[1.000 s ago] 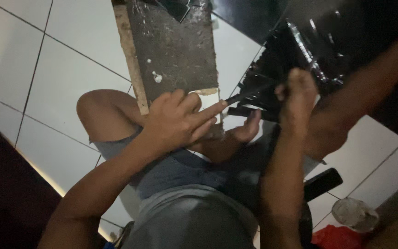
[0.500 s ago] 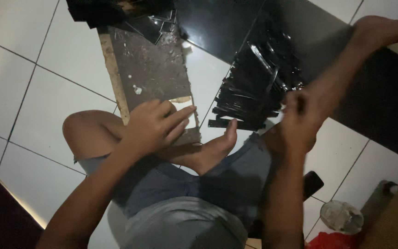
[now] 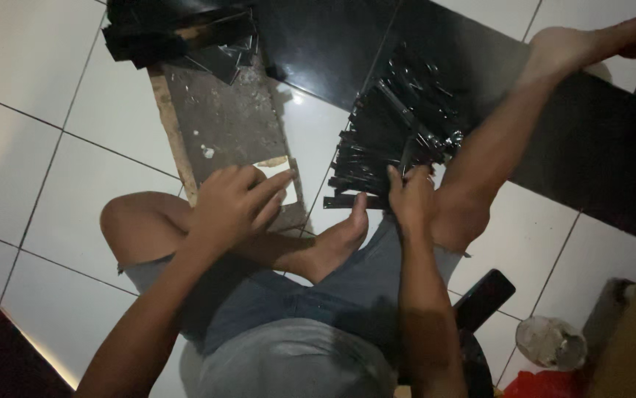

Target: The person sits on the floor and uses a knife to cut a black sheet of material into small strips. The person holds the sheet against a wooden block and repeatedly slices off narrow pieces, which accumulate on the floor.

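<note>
Grey, speckled wooden board [image 3: 222, 125] with a pale raw edge lies on the white tiled floor [image 3: 45, 110], and its near end sits under the left hand [image 3: 233, 203]. That hand lies flat on the board with fingers loosely spread, the index reaching toward a small pale, shiny patch [image 3: 277, 180] at the board's corner; what that patch is cannot be made out. Beyond the left hand, at the board's far end, a dark heap of black strips [image 3: 178, 33] is cut off by the top edge and lost in shadow. Between the two hands rests the person's bare foot [image 3: 336, 243], toes pointing away. Right of it, the right hand [image 3: 410, 199] has its fingers closed on the near ends of a fanned pile of thin black glossy strips [image 3: 391, 136]; the fingertips are hidden among them. Just right of this hand an outstretched bare leg [image 3: 524, 125] crosses a black floor panel [image 3: 590, 162]. Near the right forearm lie a dark phone-like slab [image 3: 483, 298] and a crumpled clear bag [image 3: 550, 340], dim and partly cut off.
</note>
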